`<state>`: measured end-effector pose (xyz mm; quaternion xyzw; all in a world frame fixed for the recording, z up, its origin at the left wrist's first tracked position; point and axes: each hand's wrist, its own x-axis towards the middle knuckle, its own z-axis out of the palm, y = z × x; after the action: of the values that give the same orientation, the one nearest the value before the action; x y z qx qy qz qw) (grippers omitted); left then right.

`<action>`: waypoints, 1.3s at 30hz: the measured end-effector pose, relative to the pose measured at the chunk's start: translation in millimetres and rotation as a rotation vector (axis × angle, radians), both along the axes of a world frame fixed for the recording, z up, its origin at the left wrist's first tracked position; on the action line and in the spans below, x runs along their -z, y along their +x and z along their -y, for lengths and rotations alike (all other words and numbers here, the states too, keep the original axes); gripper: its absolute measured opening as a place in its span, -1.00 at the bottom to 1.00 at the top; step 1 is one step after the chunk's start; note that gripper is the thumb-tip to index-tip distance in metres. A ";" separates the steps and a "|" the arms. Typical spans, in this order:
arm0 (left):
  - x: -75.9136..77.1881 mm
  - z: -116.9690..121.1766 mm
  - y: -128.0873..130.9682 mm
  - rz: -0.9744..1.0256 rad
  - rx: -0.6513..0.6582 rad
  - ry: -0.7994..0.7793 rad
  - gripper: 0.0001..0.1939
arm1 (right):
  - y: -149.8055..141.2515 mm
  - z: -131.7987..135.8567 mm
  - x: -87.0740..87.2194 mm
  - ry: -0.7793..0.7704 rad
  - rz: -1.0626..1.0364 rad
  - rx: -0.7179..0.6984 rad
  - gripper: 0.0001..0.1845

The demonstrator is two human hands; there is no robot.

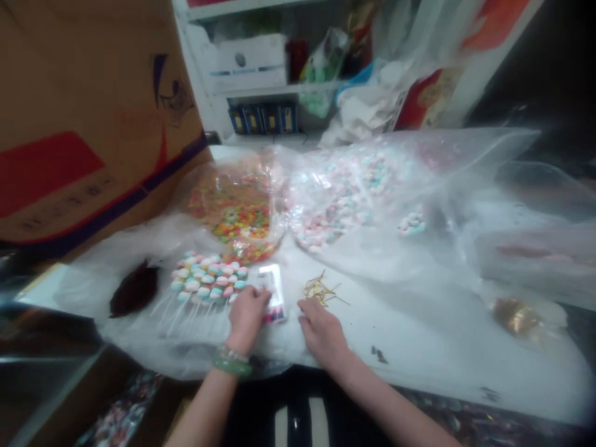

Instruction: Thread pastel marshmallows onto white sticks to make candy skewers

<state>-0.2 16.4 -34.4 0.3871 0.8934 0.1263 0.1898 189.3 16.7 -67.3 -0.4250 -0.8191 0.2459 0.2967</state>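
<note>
Over the plastic-sheeted worktop (410, 366), head view: left hand (246, 316) rests its fingers (261, 297) on a clear rectangular packet (274, 292) with pink at its lower end; whether they grip it cannot be told. Right hand (321, 334) lies flat, fingers slightly spread, holding nothing, just beside loose gold sticks (321, 288). Pastel candies on white sticks (207, 280) lie in tight rows just left of the left hand.

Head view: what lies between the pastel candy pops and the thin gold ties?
A flat, white-edged rectangular packet, touching the left hand, shows there in the head view.
</note>
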 end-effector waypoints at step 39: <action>-5.4 138.5 -50.5 1.427 -0.629 0.791 -0.75 | -134.3 26.5 -56.5 -0.924 -0.480 -0.294 -0.80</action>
<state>-50.8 -122.1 -29.1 -0.0116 0.5172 0.6858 0.5119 55.0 -9.8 -10.8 -0.3241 -0.5855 0.7097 0.2200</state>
